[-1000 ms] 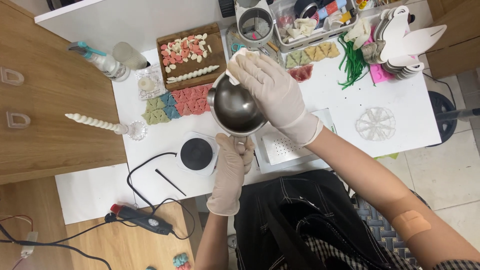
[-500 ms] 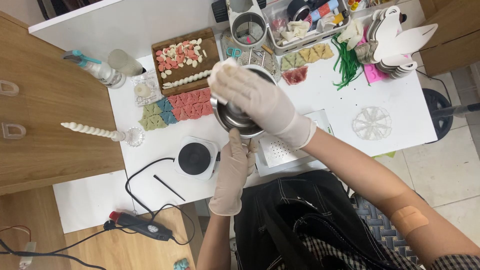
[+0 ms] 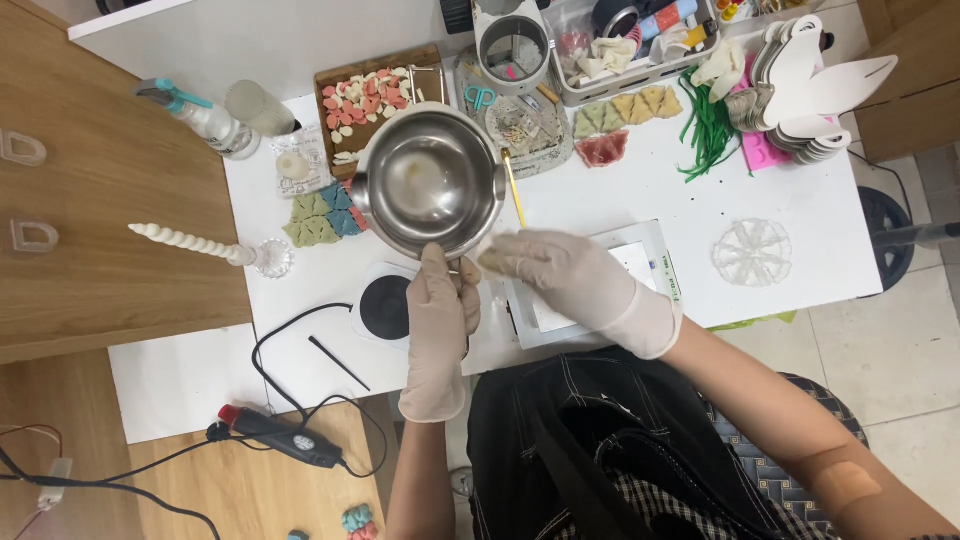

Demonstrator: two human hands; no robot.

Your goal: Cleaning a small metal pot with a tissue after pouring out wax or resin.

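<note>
A shiny round stainless-steel bowl is held up over the middle of the white worktop, its open mouth facing the camera and its inside bare apart from a faint pale smear. The left hand, in a pale latex glove, grips it from the near side: the fingers are closed together on what seems to be a short handle at the bowl's near rim, the thumb lying up against the rim, so the bowl sits just beyond the fingertips. The right hand, gloved the same way, is beside the bowl's near right edge, its fingers curled around a small pale wad pinched at the fingertips; whether that wad touches the bowl I cannot tell. Below the bowl, near the worktop's front edge, lies a round black-topped hot plate with a black cord. Toward the back edge stands a wooden tray of pink and white heart-shaped pieces, and near the left edge a white twisted candle lies in a clear glass holder.
</note>
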